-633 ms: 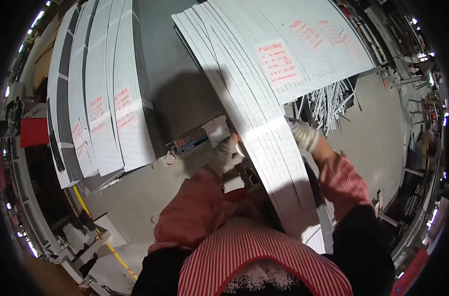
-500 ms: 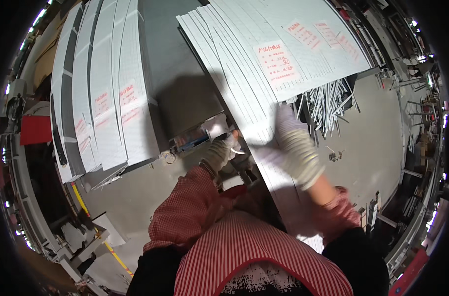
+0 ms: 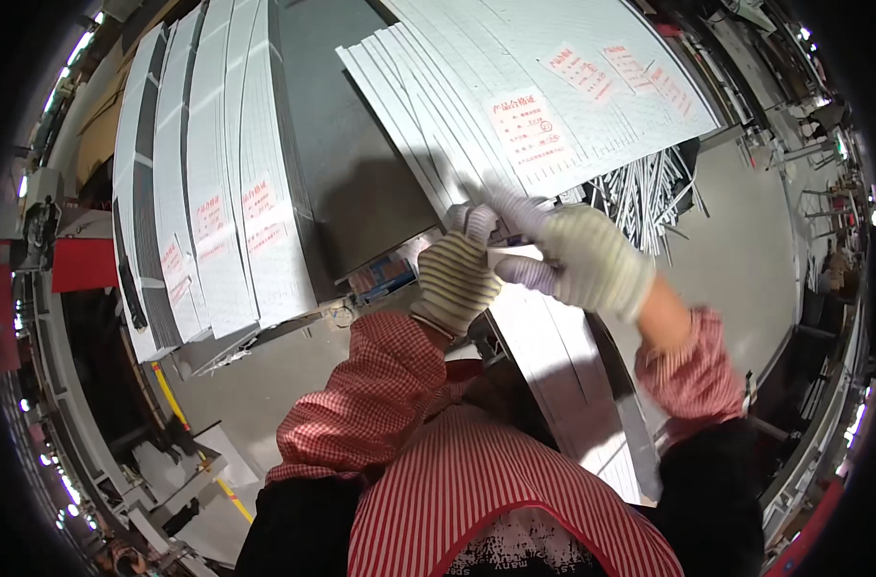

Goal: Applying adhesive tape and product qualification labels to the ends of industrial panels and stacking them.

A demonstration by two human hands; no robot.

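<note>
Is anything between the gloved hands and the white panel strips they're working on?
Nothing visible. The left hand and right hand are both already at the near ends of the fanned white panels, fingertips on the strips. No other thing lies between the gloves and the panels. Whether a grip is closed on a strip cannot be told.

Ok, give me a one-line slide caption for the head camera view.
Gloved left hand and right hand meet over long white panel strips, between stacked labelled panels.
</note>
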